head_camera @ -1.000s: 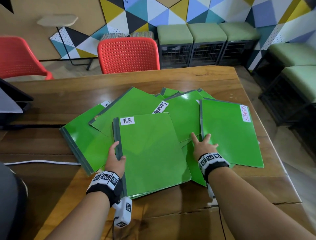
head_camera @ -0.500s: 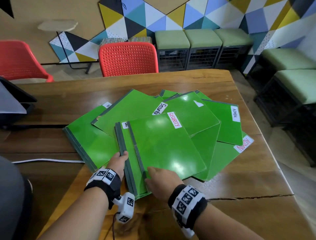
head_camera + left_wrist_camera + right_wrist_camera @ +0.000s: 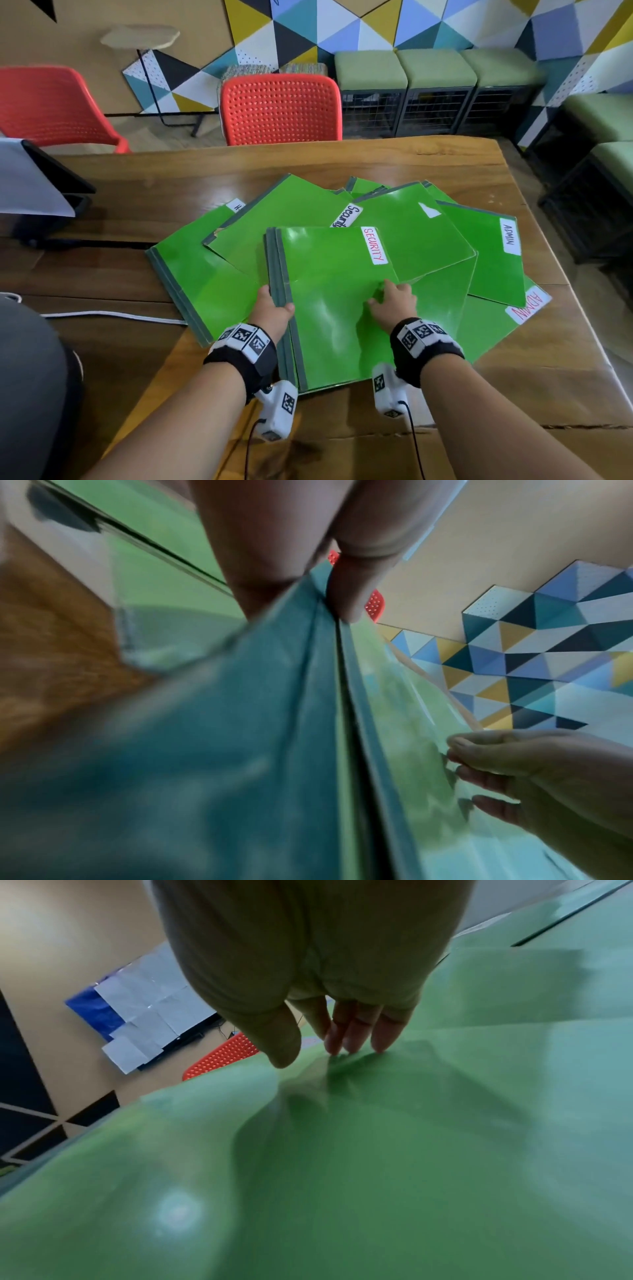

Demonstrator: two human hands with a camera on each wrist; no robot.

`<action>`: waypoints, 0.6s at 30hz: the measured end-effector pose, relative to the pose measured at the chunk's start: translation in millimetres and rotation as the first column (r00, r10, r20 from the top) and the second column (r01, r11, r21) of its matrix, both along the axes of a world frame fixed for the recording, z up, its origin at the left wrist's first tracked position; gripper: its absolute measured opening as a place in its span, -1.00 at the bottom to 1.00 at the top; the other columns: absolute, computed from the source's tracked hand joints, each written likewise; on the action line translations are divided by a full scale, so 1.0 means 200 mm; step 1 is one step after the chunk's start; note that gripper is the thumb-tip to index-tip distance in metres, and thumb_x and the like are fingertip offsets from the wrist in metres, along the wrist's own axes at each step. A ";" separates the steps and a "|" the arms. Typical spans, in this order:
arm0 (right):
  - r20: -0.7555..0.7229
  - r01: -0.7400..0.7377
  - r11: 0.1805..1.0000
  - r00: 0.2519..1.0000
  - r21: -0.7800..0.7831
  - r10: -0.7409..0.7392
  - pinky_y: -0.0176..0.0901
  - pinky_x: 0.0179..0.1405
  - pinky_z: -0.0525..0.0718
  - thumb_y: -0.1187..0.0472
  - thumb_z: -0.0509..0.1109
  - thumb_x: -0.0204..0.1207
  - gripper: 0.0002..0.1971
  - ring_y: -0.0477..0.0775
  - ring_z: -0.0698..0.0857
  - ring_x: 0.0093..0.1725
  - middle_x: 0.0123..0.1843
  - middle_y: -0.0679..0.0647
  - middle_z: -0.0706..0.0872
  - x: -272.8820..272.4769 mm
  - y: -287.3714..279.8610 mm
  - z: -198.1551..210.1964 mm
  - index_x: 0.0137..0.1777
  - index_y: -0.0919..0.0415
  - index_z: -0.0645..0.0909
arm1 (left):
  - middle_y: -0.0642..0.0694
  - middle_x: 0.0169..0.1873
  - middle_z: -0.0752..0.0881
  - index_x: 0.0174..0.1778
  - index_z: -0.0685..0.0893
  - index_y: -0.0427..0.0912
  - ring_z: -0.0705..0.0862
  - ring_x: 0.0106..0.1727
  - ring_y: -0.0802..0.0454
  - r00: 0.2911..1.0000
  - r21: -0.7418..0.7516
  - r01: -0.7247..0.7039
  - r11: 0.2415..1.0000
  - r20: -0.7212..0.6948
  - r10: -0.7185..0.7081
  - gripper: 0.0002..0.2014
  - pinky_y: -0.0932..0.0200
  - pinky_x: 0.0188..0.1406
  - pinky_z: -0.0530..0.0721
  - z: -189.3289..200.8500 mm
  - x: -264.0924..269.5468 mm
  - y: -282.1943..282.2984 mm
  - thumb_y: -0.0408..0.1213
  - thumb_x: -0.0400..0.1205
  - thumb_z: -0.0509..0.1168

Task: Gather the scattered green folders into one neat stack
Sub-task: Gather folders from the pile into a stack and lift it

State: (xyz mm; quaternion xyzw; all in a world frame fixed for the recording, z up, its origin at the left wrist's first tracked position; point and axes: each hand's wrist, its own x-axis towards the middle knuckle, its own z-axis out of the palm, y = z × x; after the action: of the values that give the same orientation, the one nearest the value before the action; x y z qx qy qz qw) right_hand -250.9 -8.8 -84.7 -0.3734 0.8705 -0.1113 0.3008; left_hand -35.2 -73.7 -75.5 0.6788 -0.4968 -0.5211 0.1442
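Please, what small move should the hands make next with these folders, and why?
Probably draw in the next loose folder, the one just beyond the right hand, onto the stack. The left hand already grips the stack's spines, the right rests on its SECURITY cover, and several folders still fan out to the right and behind.

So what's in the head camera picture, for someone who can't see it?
Two hands tidy green folders on a wooden table: the left hand holds the stack's spines while the right hand rests on the top folder, labelled SECURITY. Red chairs stand behind.
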 end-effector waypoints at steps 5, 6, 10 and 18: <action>0.155 0.208 0.977 0.968 -0.052 -0.198 0.36 0.36 0.54 -0.42 0.38 0.31 -0.01 0.37 0.45 0.45 0.53 0.29 0.34 -0.10 -0.04 -0.01 0.61 0.15 0.19 | -0.08 0.69 0.05 0.69 0.00 -0.07 0.08 0.69 -0.11 0.952 0.030 -0.017 0.999 -0.304 0.025 -0.23 -0.22 0.62 0.05 0.07 0.02 -0.13 -0.45 0.64 0.27; 0.296 0.272 0.959 0.925 -0.075 -0.239 0.35 0.25 0.63 -0.43 0.40 0.27 0.03 0.36 0.56 0.36 0.50 0.32 0.41 -0.13 -0.05 -0.01 0.61 0.17 0.18 | -0.08 0.69 0.02 0.69 -0.03 -0.10 0.06 0.69 -0.09 0.947 0.029 -0.014 0.999 -0.321 0.023 -0.24 -0.19 0.62 0.02 0.09 0.03 -0.15 -0.46 0.66 0.25; 0.622 0.444 0.891 0.724 -0.090 -0.298 0.38 0.06 0.73 0.25 0.41 0.57 -0.46 0.34 0.73 0.02 0.29 0.34 0.61 -0.20 -0.05 0.00 0.52 0.27 0.36 | -0.10 0.70 -0.03 0.69 -0.05 -0.15 0.04 0.70 -0.08 0.966 0.022 0.147 0.989 -0.216 -0.139 -0.35 -0.14 0.64 0.02 0.13 0.04 -0.30 -0.24 0.74 0.14; 0.542 0.447 0.894 0.753 -0.004 -0.374 0.34 0.05 0.74 0.36 0.34 0.59 -0.38 0.29 0.70 -0.09 0.26 0.36 0.60 -0.20 -0.04 -0.11 0.61 0.26 0.19 | -0.21 0.68 0.06 0.66 0.14 -0.15 0.14 0.66 -0.29 0.642 -0.132 0.541 0.831 0.703 -0.306 -0.39 -0.21 0.63 0.20 0.03 0.09 -0.81 -0.26 0.69 0.19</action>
State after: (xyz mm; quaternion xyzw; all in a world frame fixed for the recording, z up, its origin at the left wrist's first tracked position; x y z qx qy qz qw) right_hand -291.7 -17.0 -107.1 -0.1467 0.8049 -0.3306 0.4704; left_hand -16.7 -234.7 -70.5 0.6447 -0.7415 -0.1772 -0.0558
